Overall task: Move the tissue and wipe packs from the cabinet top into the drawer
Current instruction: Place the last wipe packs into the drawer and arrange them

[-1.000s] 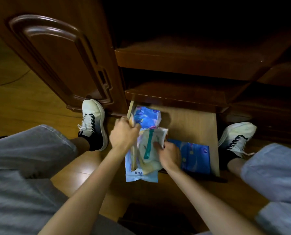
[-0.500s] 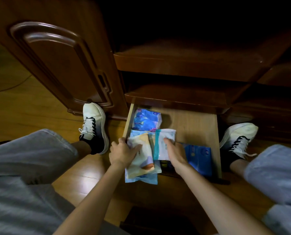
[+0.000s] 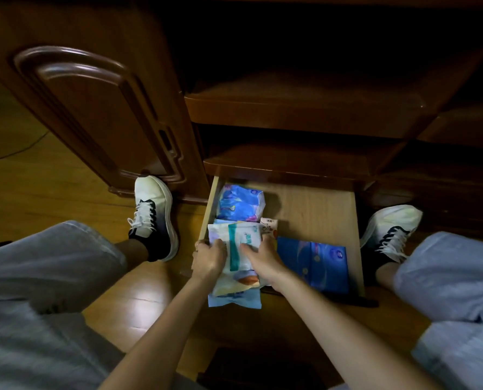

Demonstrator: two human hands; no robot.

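The dark wood cabinet (image 3: 291, 108) fills the top of the view, its panelled door (image 3: 94, 108) swung open on the left. Below its shelves the pale drawer (image 3: 319, 209) is pulled out over the wooden floor (image 3: 51, 198). The person sits low in front of it, grey trouser legs (image 3: 37, 277) spread to either side, a white shoe (image 3: 153, 215) planted left of the drawer and the other shoe (image 3: 389, 229) to its right.

In the drawer, a flat blue pack (image 3: 313, 266) lies at the front right, and a puffy blue pack (image 3: 240, 204) sits at the back left. Between and in front of these, along the left side, is a stack of packs (image 3: 234, 277), its near end hanging over the drawer front, with a light blue one (image 3: 234, 301) at the bottom.

Both hands are on the white pack with a teal stripe (image 3: 234, 243) on top. The left hand (image 3: 209, 260) curls over its left edge. The right hand (image 3: 263, 257) holds its right side, thumb on top, fingers wrapped past the far edge. The pack lies between the two palms, just beside the flat blue one.
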